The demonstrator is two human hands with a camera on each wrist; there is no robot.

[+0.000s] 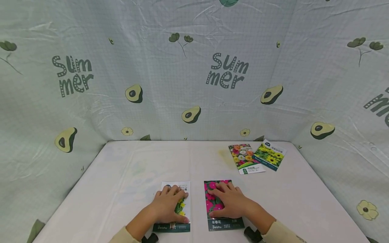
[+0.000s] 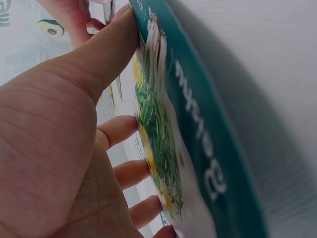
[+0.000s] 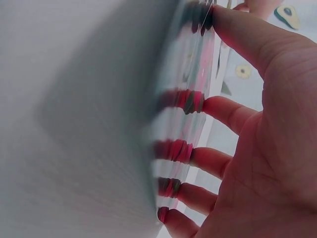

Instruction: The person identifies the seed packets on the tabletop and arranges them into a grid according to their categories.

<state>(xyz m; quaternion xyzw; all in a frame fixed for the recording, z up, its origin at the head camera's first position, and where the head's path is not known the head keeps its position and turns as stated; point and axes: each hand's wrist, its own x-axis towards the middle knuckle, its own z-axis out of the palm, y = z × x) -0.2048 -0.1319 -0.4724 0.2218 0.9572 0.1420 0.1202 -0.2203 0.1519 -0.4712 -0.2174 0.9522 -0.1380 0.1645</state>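
And here's the yellow-flowered packet point(image 1: 182, 210), lying on the near side of the white table point(image 1: 146, 168) — the left hand point(image 1: 168, 204) spread wide over it, fingertips touching its face. Just beside it, the pink-flowered packet point(image 1: 214, 204) lies under the right hand point(image 1: 231, 201), fingers spread wide too. Farther back, right side, a mixed-bloom packet point(image 1: 243, 156) and a yellow-daisy packet point(image 1: 270, 156) overlap — avocado-printed sheeting point(image 1: 158, 67) behind.

Pink-flowered packet point(image 1: 214, 204); white packet point(image 1: 184, 207), teal band point(image 1: 182, 227).
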